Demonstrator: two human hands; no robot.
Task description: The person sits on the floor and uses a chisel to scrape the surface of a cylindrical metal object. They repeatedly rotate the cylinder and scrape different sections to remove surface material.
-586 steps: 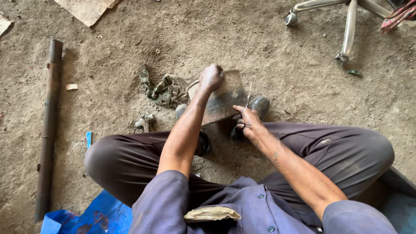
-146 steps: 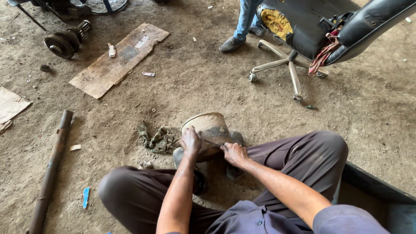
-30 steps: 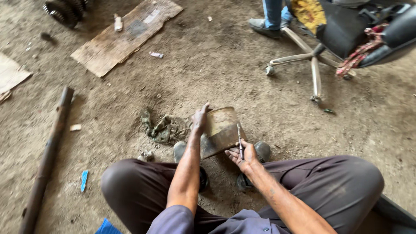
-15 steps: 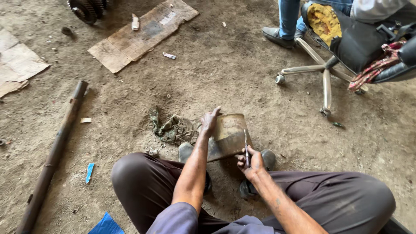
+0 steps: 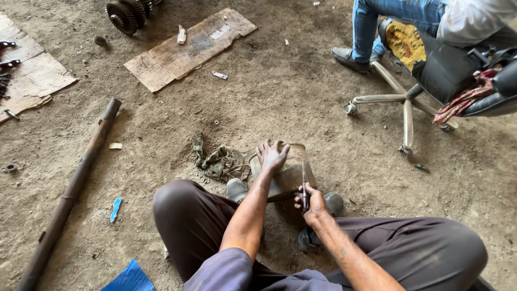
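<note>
I sit cross-legged on a dirt floor. A rusty curved metal sleeve (image 5: 291, 175) rests between my shoes. My left hand (image 5: 272, 155) lies flat on top of it, fingers spread, pressing it down. My right hand (image 5: 311, 200) sits at its near right edge and grips a thin metal tool (image 5: 304, 180) that points up along the sleeve's side. A crumpled dirty rag (image 5: 218, 161) lies just left of the sleeve.
A long rusty pipe (image 5: 72, 188) lies at left. Cardboard pieces (image 5: 188, 47) and a gear cluster (image 5: 126, 13) lie at the far side. Another person sits on an office chair (image 5: 425, 70) at upper right. A blue sheet (image 5: 129, 280) shows at bottom left.
My left hand has shifted from the sleeve's left rim onto its top, fingers spread. My right hand keeps the thin tool at the right edge. The camera has tilted a little.
</note>
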